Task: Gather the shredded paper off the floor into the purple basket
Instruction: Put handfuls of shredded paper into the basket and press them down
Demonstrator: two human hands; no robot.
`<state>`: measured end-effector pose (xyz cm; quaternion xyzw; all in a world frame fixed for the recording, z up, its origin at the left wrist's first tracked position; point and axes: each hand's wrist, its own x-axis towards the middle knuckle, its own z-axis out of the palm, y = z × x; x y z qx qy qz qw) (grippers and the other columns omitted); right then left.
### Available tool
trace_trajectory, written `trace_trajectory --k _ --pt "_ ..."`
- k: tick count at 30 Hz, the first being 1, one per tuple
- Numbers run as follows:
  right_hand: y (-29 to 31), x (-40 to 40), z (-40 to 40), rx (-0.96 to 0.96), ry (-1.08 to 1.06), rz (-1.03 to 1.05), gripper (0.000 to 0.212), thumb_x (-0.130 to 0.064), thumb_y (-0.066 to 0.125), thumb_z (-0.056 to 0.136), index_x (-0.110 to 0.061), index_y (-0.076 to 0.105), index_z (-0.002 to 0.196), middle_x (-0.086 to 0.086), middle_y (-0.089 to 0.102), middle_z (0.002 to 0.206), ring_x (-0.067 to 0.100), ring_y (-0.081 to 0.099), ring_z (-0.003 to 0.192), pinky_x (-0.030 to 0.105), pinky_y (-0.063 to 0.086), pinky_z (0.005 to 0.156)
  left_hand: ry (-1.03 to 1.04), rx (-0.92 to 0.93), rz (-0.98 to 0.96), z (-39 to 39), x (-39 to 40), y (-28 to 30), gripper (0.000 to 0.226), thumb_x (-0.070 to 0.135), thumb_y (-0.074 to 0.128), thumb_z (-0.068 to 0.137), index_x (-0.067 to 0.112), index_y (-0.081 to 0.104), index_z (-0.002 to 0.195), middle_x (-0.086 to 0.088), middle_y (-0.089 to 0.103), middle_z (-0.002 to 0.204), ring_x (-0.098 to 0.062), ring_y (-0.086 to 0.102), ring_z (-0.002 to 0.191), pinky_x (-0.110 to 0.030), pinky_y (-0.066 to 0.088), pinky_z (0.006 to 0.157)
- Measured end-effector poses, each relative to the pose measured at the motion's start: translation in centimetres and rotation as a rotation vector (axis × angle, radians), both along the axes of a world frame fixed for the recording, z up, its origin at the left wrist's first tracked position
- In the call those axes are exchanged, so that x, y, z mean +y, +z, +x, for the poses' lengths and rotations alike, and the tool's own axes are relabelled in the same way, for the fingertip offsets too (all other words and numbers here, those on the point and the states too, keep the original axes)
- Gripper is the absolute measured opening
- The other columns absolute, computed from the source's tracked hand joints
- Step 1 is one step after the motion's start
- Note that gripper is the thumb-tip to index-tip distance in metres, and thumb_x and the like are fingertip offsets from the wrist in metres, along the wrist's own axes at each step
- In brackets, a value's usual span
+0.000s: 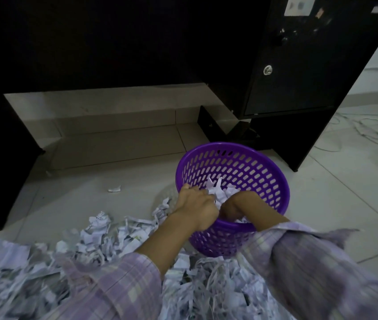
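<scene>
I had both hands over the purple basket [259, 172], which stood upright on the tiled floor [335, 204] just beyond the heap. My left hand [197, 204] and right hand [234, 205] were curled round 1 bundle of paper [218, 189] between them, its white ends sticking up above my knuckles and inside the rim. Most of the shredded paper [105, 236] lay in a wide pile on the floor near me, partly under my checked sleeves [317, 262], and 1 stray scrap [114, 188] sat apart towards the dark desk [114, 42].

To do this well, I judged the bundle should go deep into the basket before my fingers let go, so loose strips dropped inside rather than over the edge. Pressing it down would leave room for more, since plenty remained.
</scene>
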<state>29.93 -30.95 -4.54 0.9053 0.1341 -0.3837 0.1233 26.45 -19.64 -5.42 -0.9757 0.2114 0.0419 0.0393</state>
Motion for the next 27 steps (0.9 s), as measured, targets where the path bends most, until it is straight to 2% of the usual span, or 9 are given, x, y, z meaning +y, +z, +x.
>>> trace_trajectory --k 3,5,8,14,18,20,22,25,27 --pt "0.9 0.1 -0.5 -0.066 0.009 -0.08 0.044 -0.018 0.036 0.104 -0.007 0.033 0.146 0.012 0.032 0.152 0.024 0.046 0.123 0.035 0.037 0.103 0.002 -0.002 -0.022 0.1 0.0 -0.1 0.039 0.029 0.034 0.097 0.013 0.053 0.127 -0.007 0.056 0.13 -0.027 0.051 0.116 -0.038 0.029 0.102" --pt "1.3 0.2 -0.5 -0.037 0.044 -0.118 0.046 -0.017 0.035 0.103 -0.005 0.029 0.147 0.013 0.028 0.153 0.022 0.05 0.117 0.032 0.042 0.096 0.005 0.004 -0.029 0.2 0.1 -0.2 0.042 0.03 0.035 0.096 0.014 0.051 0.131 -0.006 0.056 0.131 -0.026 0.05 0.117 -0.039 0.028 0.102" --pt "1.2 0.5 -0.5 -0.125 0.132 -0.127 0.047 -0.016 0.038 0.101 -0.008 0.028 0.147 0.014 0.026 0.154 0.028 0.029 0.14 0.036 0.03 0.112 0.014 0.006 -0.024 0.3 0.1 -0.4 0.043 0.03 0.035 0.096 0.014 0.051 0.132 -0.006 0.056 0.13 -0.026 0.051 0.117 -0.039 0.027 0.102" --pt "-2.1 -1.1 1.0 -0.13 0.034 0.009 0.062 -0.032 0.042 0.1 -0.021 0.011 0.153 0.011 0.013 0.156 0.032 0.022 0.142 0.038 0.033 0.108 0.01 -0.011 0.007 0.1 0.0 0.1 0.038 0.028 0.035 0.097 0.013 0.053 0.128 -0.007 0.06 0.125 -0.027 0.052 0.114 -0.04 0.028 0.102" --pt "-2.7 -1.1 1.1 -0.156 -0.083 0.112 0.049 -0.028 0.041 0.101 -0.014 0.032 0.148 0.011 0.021 0.157 0.034 0.012 0.145 0.043 0.028 0.113 0.033 0.002 0.015 0.4 0.0 0.2 0.037 0.025 0.034 0.097 0.014 0.052 0.128 -0.007 0.058 0.127 -0.026 0.05 0.117 -0.039 0.027 0.102" --pt "-2.8 -1.1 1.1 -0.223 -0.131 0.178 0.044 -0.02 0.048 0.097 -0.007 0.045 0.139 0.016 0.036 0.149 0.036 0.031 0.137 0.045 0.035 0.108 0.036 0.015 0.008 0.3 -0.2 0.2 0.036 0.023 0.034 0.097 0.013 0.052 0.126 -0.007 0.057 0.127 -0.026 0.049 0.117 -0.04 0.027 0.103" --pt "-1.8 -0.6 0.4 -0.255 -0.166 0.215 0.04 -0.014 0.052 0.094 -0.004 0.052 0.132 0.018 0.05 0.138 0.032 0.051 0.114 0.039 0.043 0.098 0.027 0.027 -0.015 0.0 -0.2 0.4 0.035 0.021 0.034 0.097 0.01 0.053 0.124 -0.009 0.057 0.126 -0.027 0.049 0.115 -0.041 0.027 0.103" --pt "-0.4 -0.5 -0.3 -0.277 -0.198 0.277 0.047 -0.012 0.049 0.097 -0.003 0.042 0.142 0.013 0.045 0.143 0.031 0.046 0.124 0.034 0.038 0.1 0.039 0.052 -0.153 0.0 -0.3 1.2 0.034 0.018 0.037 0.097 0.007 0.054 0.124 -0.013 0.057 0.126 -0.029 0.051 0.114 -0.041 0.035 0.098" --pt "0.2 -1.1 -0.5 -0.362 -0.215 0.33 0.04 -0.01 0.048 0.096 -0.003 0.051 0.136 0.014 0.051 0.139 0.033 0.048 0.126 0.034 0.039 0.101 0.068 0.052 -0.269 -0.2 0.1 1.7 0.032 0.015 0.043 0.095 0.006 0.056 0.122 -0.016 0.057 0.122 -0.032 0.054 0.111 -0.04 0.042 0.088"
